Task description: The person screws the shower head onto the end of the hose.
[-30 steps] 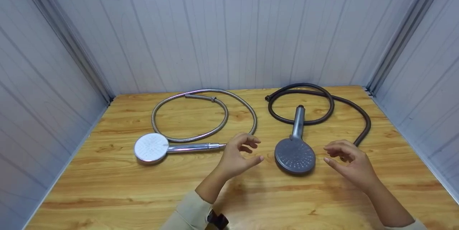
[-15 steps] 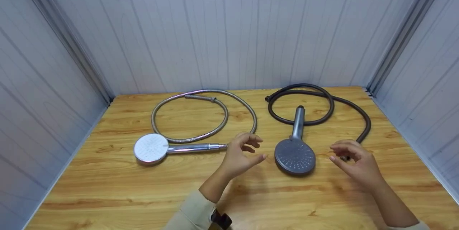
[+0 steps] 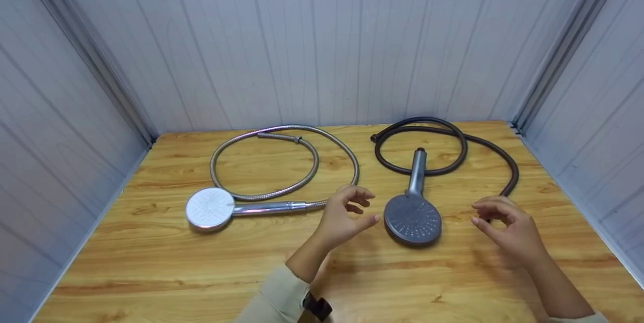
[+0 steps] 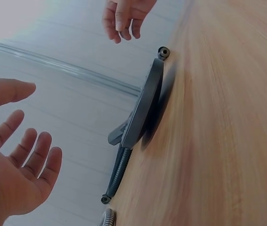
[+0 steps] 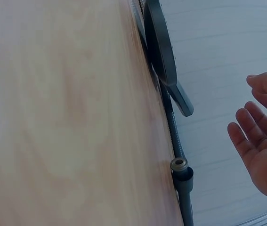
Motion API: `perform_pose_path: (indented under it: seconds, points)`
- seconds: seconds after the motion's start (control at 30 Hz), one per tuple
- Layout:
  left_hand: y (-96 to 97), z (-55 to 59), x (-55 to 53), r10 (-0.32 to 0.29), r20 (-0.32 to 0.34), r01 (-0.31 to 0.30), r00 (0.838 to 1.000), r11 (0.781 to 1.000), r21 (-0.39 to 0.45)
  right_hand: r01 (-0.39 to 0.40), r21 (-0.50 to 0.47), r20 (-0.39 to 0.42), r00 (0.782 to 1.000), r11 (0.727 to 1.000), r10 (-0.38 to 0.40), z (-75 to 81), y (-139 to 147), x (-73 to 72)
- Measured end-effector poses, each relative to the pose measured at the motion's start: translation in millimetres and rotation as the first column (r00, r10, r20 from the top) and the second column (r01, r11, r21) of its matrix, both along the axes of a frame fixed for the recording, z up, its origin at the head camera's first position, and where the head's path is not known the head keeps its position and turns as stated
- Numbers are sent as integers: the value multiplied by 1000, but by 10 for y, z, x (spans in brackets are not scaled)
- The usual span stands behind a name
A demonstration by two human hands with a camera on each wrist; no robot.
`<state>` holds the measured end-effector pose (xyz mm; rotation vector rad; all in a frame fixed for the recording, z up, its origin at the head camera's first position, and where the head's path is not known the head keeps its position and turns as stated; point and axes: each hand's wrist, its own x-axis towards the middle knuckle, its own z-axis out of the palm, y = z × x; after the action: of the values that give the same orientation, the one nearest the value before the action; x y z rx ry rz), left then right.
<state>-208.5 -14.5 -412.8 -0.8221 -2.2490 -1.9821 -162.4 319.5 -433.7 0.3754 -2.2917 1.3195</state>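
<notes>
Thumb and bent fingers stand wide apart on our left hand [image 3: 344, 220], which hovers just beside the round dark-grey shower head [image 3: 412, 220] with its dotted spray face. We see that head lying face up on the yellow-brown wood-grain table [image 3: 201, 272], between our two hands. Its straight grey handle [image 3: 417, 177] points towards the pale panelled back wall [image 3: 282, 51] and crosses over a loop of the dark flexible hose [image 3: 514, 168].

Our right hand [image 3: 510, 232] hovers on the other side of the head, a little farther off, with a narrower gap between thumb and forefinger. From the right wrist we see it apart from the hose, whose metal-ringed end [image 5: 184, 183] shows near it.

Left of our left hand lies the chrome shower head with a round white face [image 3: 210, 208]. Its shiny chrome handle [image 3: 269, 207] joins the silver ribbed metal hose [image 3: 256, 197], which coils behind it and passes partly out of sight behind our left hand.
</notes>
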Motion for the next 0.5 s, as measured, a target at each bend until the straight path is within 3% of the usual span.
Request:
perform_pose_path:
  seconds: [0.17,0.47,0.5]
  points:
    - [64,-201,-119,22,11,-21,1000,999,-27,17,-4,14,1000,1000,-17,-163,169,-93]
    - [164,-262,-111,17,20,-16,1000,999,-47,60,64,58,996,996,-64,-177,316,-123]
    - [174,-216,-77,14,31,-13,999,999,-46,60,66,63,996,996,-64,-177,331,-125]
